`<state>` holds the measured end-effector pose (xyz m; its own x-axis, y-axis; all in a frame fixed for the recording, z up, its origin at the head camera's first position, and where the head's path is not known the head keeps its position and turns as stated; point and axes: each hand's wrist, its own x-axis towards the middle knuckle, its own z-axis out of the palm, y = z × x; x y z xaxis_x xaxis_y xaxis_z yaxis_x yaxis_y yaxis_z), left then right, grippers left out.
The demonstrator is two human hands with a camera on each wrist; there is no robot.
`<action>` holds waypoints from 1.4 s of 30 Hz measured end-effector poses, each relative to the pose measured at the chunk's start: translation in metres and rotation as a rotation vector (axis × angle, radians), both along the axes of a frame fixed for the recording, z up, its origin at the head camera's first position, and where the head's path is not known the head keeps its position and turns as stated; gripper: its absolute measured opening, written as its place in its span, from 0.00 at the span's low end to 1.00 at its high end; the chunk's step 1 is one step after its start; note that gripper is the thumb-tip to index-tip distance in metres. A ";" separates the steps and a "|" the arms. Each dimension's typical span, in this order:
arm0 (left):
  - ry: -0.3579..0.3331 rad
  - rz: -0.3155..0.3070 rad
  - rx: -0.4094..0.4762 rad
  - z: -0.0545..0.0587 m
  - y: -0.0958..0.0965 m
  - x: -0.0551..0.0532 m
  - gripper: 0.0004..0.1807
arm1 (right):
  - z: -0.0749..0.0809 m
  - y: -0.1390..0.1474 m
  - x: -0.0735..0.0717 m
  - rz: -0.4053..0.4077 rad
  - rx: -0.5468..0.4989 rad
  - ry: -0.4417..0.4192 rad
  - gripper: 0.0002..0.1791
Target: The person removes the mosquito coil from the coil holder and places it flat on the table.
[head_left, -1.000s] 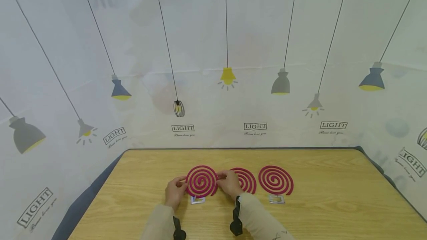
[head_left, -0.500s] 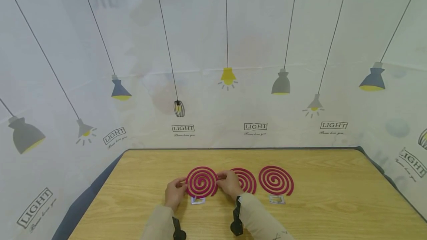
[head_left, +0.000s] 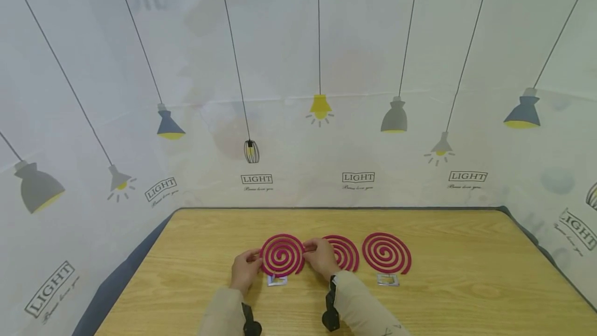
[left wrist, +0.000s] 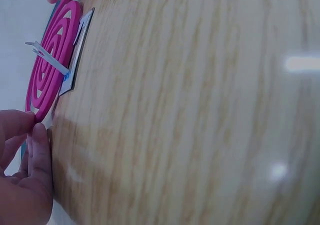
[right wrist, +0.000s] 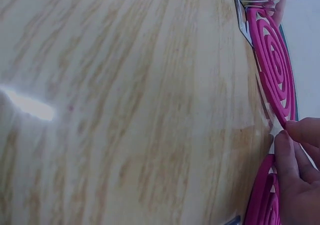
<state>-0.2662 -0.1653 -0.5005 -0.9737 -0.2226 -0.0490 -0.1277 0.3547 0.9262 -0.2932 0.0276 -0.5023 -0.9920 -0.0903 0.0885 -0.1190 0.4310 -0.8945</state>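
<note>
A magenta mosquito coil [head_left: 282, 256] is held between both hands at the left of the row. My left hand [head_left: 245, 270] pinches its left edge between thumb and fingers. On the opposite side my right hand [head_left: 322, 259] pinches the right edge, partly covering a second coil [head_left: 349, 254]. Below the held coil sits a thin metal stand [head_left: 277, 282] with a cut-out frame. In the left wrist view the prong [left wrist: 54, 61] of that stand rises across the face of the coil, which looks tilted close over the table.
A third mosquito coil [head_left: 384, 253] lies farther right, with another metal stand [head_left: 388, 283] at its near edge. The wooden table [head_left: 466, 274] ends at a printed fabric wall [head_left: 298, 149] behind and at both sides.
Both hands keep the same grip on the left coil and have hardly moved. The head view has shifted very slightly.
</note>
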 end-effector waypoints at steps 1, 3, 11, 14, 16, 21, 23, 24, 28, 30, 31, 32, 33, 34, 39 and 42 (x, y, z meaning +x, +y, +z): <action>0.001 -0.003 -0.008 0.000 0.000 0.000 0.14 | 0.000 0.000 0.000 0.002 -0.001 -0.002 0.11; -0.004 -0.004 -0.012 0.001 0.000 0.000 0.14 | 0.000 0.001 0.000 0.005 -0.005 -0.005 0.11; -0.003 -0.019 -0.011 0.000 -0.001 0.001 0.14 | -0.001 0.001 -0.002 0.009 -0.014 -0.022 0.10; -0.004 -0.020 -0.011 -0.002 -0.002 0.001 0.14 | -0.001 0.000 -0.001 0.006 -0.005 -0.037 0.10; -0.003 -0.019 -0.012 -0.003 -0.002 0.000 0.14 | -0.001 0.000 -0.001 0.004 0.002 -0.040 0.10; 0.006 -0.012 -0.010 -0.004 -0.002 -0.001 0.14 | 0.000 0.001 -0.002 0.006 0.012 -0.043 0.10; 0.010 -0.008 -0.005 -0.005 -0.002 0.000 0.14 | 0.000 0.002 -0.002 0.007 0.011 -0.047 0.10; 0.012 -0.007 -0.004 -0.005 -0.002 0.000 0.14 | 0.000 0.002 -0.002 0.007 0.008 -0.048 0.10; 0.024 -0.012 -0.010 -0.006 -0.002 -0.001 0.13 | 0.000 0.001 -0.002 0.002 0.006 -0.054 0.10; 0.029 -0.017 -0.013 -0.005 -0.002 -0.001 0.13 | 0.001 0.002 -0.002 -0.001 0.006 -0.056 0.10; 0.030 -0.019 -0.011 -0.005 -0.002 -0.001 0.13 | 0.000 0.002 -0.002 0.000 0.011 -0.051 0.09; 0.030 -0.020 -0.008 -0.005 -0.001 -0.002 0.13 | 0.000 0.002 -0.002 0.002 0.014 -0.043 0.09; 0.027 -0.019 -0.001 -0.004 -0.001 -0.002 0.13 | 0.001 0.002 -0.002 0.002 0.018 -0.040 0.09; 0.027 -0.020 0.005 -0.004 -0.001 -0.003 0.14 | 0.001 0.003 -0.002 0.001 0.017 -0.041 0.09; 0.010 -0.006 0.043 -0.002 -0.001 -0.005 0.14 | 0.000 0.004 -0.005 0.006 0.018 -0.044 0.09; 0.010 0.001 0.054 0.000 0.000 -0.006 0.15 | 0.000 0.005 -0.006 0.008 0.016 -0.060 0.09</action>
